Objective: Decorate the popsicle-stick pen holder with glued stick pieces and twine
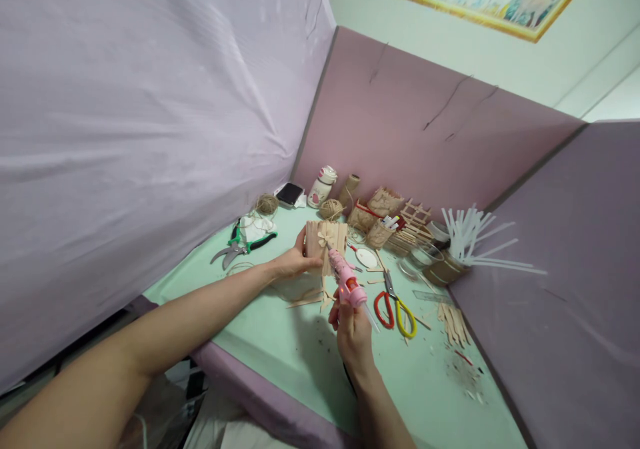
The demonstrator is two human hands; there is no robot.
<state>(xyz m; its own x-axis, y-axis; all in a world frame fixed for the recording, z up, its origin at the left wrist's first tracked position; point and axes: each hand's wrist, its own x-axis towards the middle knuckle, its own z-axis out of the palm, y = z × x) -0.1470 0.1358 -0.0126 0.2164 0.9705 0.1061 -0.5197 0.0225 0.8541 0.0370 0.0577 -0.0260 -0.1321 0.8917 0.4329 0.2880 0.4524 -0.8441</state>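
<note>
My left hand (299, 260) is closed around the left side of a craft stick box (313, 237), holding it up over the table. On the box's near face sits a small wooden flower (325, 235). My right hand (351, 329) grips a pink hot glue gun (345, 279), its nozzle pointing at the flower; whether it touches cannot be made out. A clear glue stick (373, 320) sticks out of the gun's rear. Below the box, several loose craft sticks (326, 296) lie on the table.
Right of the gun lie scissors (395, 302) with red and yellow handles. Pruning shears (243, 248) lie at left. Along the back stand a white bottle (321, 188), twine (331, 209), a pen holder (380, 234) and a container of glue sticks (447, 266). Partitions enclose the green table (300, 396).
</note>
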